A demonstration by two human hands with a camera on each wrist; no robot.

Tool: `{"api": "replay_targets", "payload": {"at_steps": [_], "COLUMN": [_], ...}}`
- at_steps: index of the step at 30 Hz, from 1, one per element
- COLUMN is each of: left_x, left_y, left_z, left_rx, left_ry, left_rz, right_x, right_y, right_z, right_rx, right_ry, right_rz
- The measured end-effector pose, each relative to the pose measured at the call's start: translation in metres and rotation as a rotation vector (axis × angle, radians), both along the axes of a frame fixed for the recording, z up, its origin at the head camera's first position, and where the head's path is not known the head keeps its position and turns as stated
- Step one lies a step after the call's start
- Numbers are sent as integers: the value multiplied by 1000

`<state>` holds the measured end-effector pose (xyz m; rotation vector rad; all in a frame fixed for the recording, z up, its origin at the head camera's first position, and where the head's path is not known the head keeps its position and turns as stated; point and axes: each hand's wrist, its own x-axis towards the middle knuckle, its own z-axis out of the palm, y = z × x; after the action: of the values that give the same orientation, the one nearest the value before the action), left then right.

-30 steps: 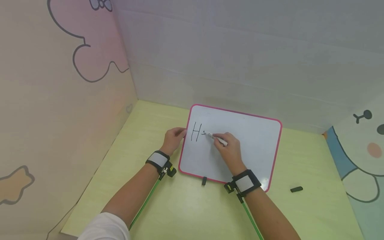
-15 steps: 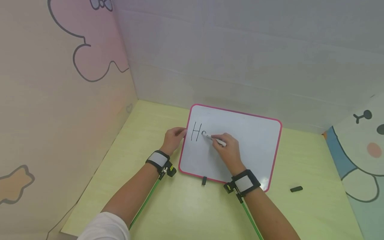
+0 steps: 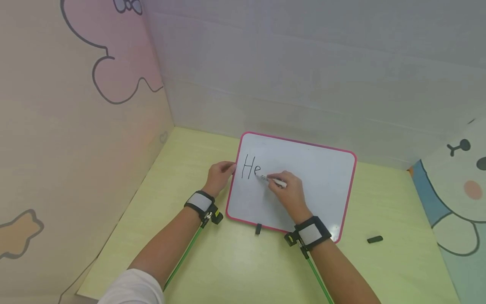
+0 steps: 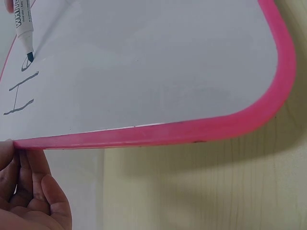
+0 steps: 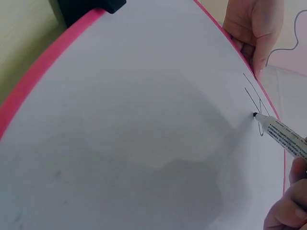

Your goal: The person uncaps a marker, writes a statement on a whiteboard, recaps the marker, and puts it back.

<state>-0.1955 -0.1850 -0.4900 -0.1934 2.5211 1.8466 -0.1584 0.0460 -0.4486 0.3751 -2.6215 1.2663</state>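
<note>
A whiteboard (image 3: pixel 300 190) with a pink rim bears the black letters "He" (image 3: pixel 251 167) near its left side. My left hand (image 3: pixel 220 178) grips that left rim, thumb on the front and the other fingers behind it, as the left wrist view shows. In my right hand (image 3: pixel 291 192) is a white whiteboard marker (image 5: pixel 287 136), pinched between thumb and fingers. Its dark tip is right at the lower end of the "e". In the right wrist view, only part of the right hand (image 5: pixel 292 203) shows at the lower right.
A small black piece (image 3: pixel 258 229) sits at the board's lower rim. Another black, oblong piece (image 3: pixel 375 239) lies on the pale yellow table (image 3: pixel 228 261) to the right. A grey-white wall (image 3: pixel 303 76) rises behind the board, and a painted wall (image 3: pixel 95 139) stands at left.
The marker tip has traced a curve up, round and down, turning a short stroke into an "e" beside the "H". My left hand has stayed on the rim.
</note>
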Motion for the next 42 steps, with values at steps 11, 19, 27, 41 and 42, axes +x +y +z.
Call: {"api": "replay_targets", "payload": {"at_steps": [11,19,27,41,42], "left_x": [0,0,-1,-2,-2], "left_y": [0,0,0,0,0], "left_z": [-1,-1,-1,-1,-1], "left_rx": [-8,-16,-26,-20,-20], "left_ry": [-13,-6,-9,-8,-6], "left_rz": [4,2,9,4,3], "right_x": [2,3,2,3,2], "right_y": [5,7,10,11,11], "right_z": [0,-1,1,2,2], "right_rx": [0,1,9,-5,-7], "right_ry": [-2,-8,-23,-9,-10], "right_rz": [9,2,-18,-29,-28]}}
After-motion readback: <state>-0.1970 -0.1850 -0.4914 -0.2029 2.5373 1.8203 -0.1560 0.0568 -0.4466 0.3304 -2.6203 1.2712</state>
